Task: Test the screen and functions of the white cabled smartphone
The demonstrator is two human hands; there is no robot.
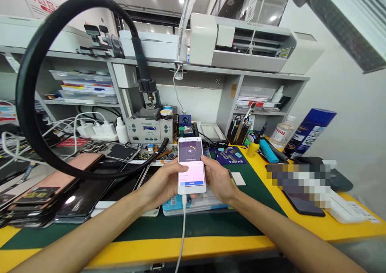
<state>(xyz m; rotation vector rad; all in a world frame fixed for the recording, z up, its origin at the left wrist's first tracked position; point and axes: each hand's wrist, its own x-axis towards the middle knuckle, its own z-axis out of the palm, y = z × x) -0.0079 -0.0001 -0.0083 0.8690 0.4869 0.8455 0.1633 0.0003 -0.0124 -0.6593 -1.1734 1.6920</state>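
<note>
Both hands hold a white smartphone upright over the bench, its lit screen facing me. The screen has a dark upper part reading 20 and a blue bar low down. My left hand grips the phone's left side, thumb over the screen. Along the right edge, my right hand is closed on it, with its thumb near the upper corner. Much of the fingers is hidden behind the phone. A white charging cable is plugged into its bottom end and hangs toward me. Beneath the hands lies a clear plastic case.
Several phones and phone parts are stacked at left, under the looping black hose of a hot-air station. A yellow bottle, a blue spray can and a dark phone stand or lie at right on the bench.
</note>
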